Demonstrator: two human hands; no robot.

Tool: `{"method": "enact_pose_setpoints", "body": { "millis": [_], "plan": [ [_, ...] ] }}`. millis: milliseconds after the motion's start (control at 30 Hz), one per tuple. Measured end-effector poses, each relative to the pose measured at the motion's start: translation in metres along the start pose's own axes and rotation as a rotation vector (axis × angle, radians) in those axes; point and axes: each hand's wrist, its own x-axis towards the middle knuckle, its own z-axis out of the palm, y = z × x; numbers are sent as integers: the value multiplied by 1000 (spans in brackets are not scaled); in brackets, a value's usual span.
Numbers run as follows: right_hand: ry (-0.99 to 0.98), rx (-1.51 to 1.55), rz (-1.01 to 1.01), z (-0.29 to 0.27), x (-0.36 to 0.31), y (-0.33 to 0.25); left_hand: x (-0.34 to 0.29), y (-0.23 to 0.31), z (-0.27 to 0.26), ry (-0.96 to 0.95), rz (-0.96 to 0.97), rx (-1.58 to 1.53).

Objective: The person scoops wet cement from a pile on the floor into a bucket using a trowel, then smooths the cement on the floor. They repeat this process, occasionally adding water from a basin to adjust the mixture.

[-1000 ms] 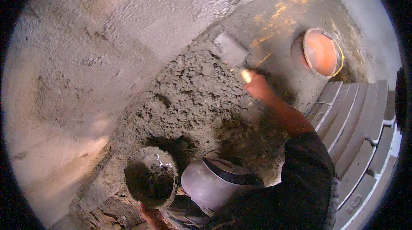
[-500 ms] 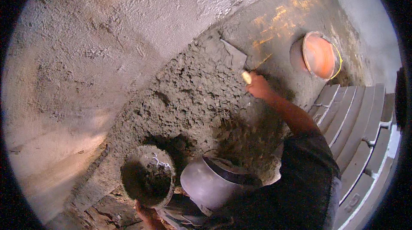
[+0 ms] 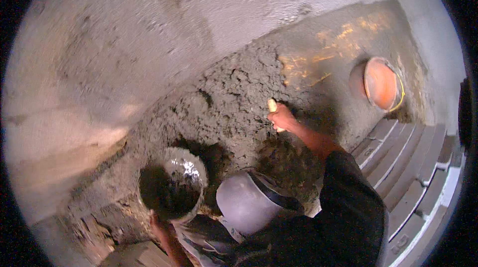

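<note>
One right hand [image 3: 283, 117] grips a yellowish handle [image 3: 273, 106] amid the mortar heap [image 3: 234, 103].

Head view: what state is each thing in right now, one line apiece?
Right hand: closed on a pale tool handle, blade hidden in the mortar.
Left hand: at the bucket's lower rim, grip unclear.
Bucket: upright, open, partly filled with dark mortar.
Mortar pile: wet, lumpy, heaped on the floor.
Orange pan: tipped on edge against the wall, seemingly empty.
</note>
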Motion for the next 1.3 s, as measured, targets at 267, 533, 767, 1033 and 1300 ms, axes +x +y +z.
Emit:
{"method": "enact_pose_setpoints", "body": {
  "millis": [267, 533, 767, 1033, 1300],
  "plan": [
    [-24, 156, -36, 24, -67, -36, 10, 24, 21, 212, -277, -371],
    [-284, -454, -459, 89, -136, -44, -8, 13, 14, 259, -267, -550],
    [-347, -1338, -887, 176, -191, -138, -23, -13, -3, 267, -207, -393],
    [-470, -1655, -1101, 277, -209, -191, -40, -50, -12, 302, -128, -421],
    [-851, -2012, -615, 329, -254, -124, -31, -80, -15, 356, -78, -354]
  ]
}}
